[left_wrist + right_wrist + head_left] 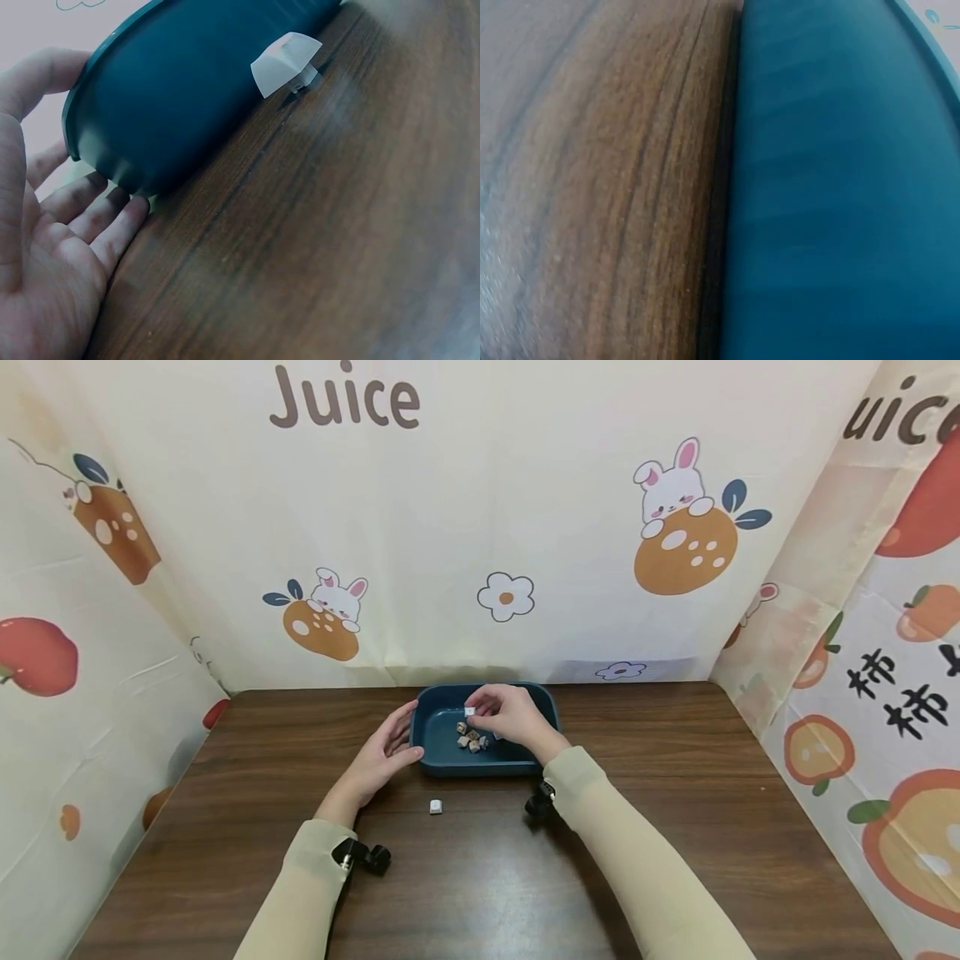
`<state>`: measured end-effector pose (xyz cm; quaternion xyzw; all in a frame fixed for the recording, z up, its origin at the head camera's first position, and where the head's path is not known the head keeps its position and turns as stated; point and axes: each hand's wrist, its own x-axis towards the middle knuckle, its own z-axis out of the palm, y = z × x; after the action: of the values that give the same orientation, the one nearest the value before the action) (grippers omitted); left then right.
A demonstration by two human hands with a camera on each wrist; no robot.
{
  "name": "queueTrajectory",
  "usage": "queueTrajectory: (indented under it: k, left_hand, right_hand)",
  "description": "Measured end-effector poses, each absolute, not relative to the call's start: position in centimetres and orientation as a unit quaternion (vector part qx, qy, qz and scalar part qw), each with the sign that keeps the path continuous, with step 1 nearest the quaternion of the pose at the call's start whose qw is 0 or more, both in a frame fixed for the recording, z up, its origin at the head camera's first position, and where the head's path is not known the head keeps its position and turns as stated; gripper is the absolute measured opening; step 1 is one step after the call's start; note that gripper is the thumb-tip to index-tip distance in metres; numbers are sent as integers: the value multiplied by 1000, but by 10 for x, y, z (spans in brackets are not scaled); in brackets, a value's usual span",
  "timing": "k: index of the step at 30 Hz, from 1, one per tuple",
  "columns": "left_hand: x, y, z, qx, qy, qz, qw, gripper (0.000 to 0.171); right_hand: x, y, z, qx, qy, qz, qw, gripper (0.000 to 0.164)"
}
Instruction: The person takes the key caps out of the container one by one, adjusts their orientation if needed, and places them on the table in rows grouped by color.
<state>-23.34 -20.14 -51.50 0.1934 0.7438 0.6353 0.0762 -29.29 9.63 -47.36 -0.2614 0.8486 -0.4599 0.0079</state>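
A dark blue tray (480, 770) stands at the back of the table. Its left end is touched by my left hand (378, 760), fingers along the outside and thumb at the front corner. Over the tray my right hand (510, 717) pinches a white keycap (469, 712) between thumb and fingertips. Small brown and greyish cubes (473, 746) lie inside; their exact kind is too small to tell. A white keycap (436, 807) sits on the table before the tray, its stem visible in the left wrist view. The right wrist view shows only tray wall (840, 180) and table.
The brown wood-grain table (480, 877) ends at a printed cloth backdrop (450, 527) close behind the tray. Similar cloth hangs at the left and right. Each sleeve cuff carries a small black camera (363, 856).
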Motion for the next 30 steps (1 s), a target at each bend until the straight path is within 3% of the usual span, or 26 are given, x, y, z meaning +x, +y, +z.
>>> queueTrajectory:
  k: [12, 30]
  left_hand:
    - [-231, -202, -517, 194, 744, 635, 78, 78]
    - [-235, -202, -517, 192, 744, 635, 79, 79]
  right_hand:
    - [-286, 105, -462, -256, 839, -480, 1, 19]
    - [-237, 120, -448, -264, 818, -510, -41, 21]
